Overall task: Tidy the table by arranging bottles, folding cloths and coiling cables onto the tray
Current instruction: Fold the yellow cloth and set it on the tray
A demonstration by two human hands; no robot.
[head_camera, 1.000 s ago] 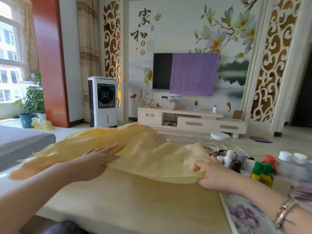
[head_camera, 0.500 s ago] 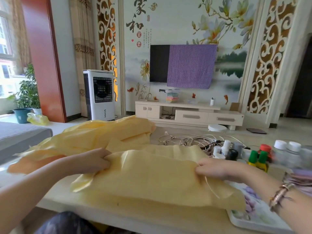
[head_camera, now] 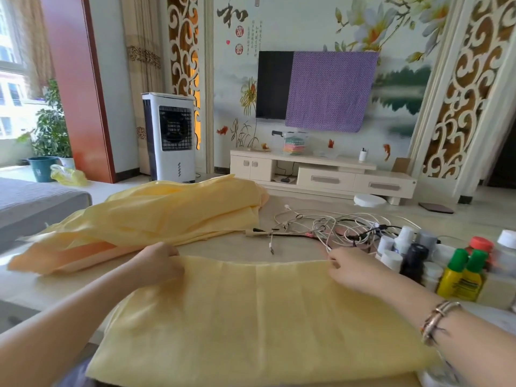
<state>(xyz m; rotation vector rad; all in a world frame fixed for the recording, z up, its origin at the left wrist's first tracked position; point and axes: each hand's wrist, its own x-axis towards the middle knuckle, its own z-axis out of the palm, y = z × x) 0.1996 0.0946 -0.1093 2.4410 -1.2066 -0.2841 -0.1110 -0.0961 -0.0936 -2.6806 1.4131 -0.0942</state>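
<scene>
Yellow cloth (head_camera: pixel 257 317) lies spread flat across the near half of the table (head_camera: pixel 25 291), filling the frame from centre down to six o'clock, its far edge pulled into a straight line. The left hand (head_camera: pixel 156 263) sits at the nine o'clock end of that edge, fingers curled and pinching the corner. The right hand (head_camera: pixel 354 269) is at the three o'clock end, fingers bent down onto the fabric and gripping the other corner. A bracelet (head_camera: pixel 435 319) circles the right wrist.

Up at ten o'clock from the hands, a second yellow cloth (head_camera: pixel 156 216) lies in a loose, rumpled heap, layers bunched over each other, its near side just beside the left hand. At one o'clock a tangle of cables (head_camera: pixel 329 227), white ones and dark ones knotted together, sprawls on the tabletop beyond the flat cloth's far edge.

Over at three o'clock stands the cluster of bottles (head_camera: pixel 413 255): white caps, a black one, a red cap behind. In front are two yellow bottles with green caps (head_camera: pixel 463 275), side by side and upright, close to the right forearm.

At five o'clock, a sliver of the tray (head_camera: pixel 435 377) peeks out from under the cloth's corner, mostly covered, so its contents can't be made out.
</scene>
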